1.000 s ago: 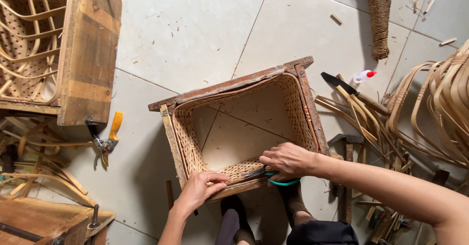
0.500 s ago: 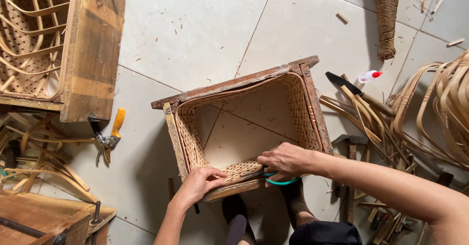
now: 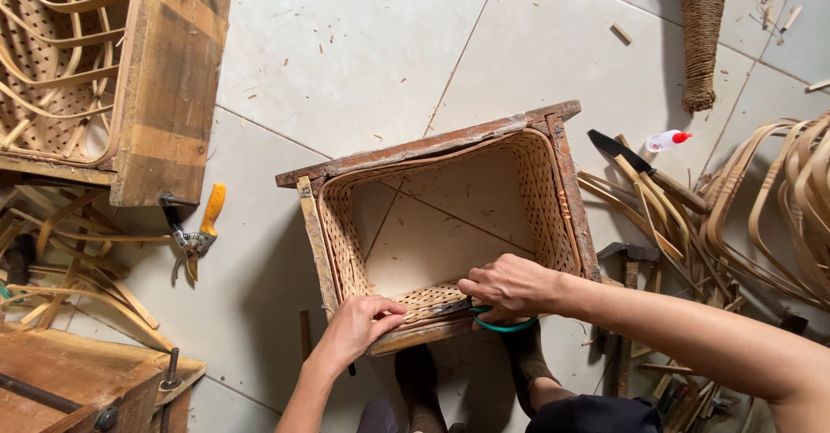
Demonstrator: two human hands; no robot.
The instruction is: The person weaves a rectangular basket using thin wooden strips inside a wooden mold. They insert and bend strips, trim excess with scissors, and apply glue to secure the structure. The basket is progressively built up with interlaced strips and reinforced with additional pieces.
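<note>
Woven frame (image 3: 450, 226) under both hands

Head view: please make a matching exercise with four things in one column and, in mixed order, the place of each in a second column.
Things
1. pruning shears
2. knife
3. small bottle
4. left hand

Places
A. on the near rim of the woven basket
B. on the floor tiles, left of the basket
C. right of the basket, blade pointing up-left, by the cane strips
D. just above the knife, red cap to the right

Pairs: 1-B, 2-C, 3-D, 4-A
</note>
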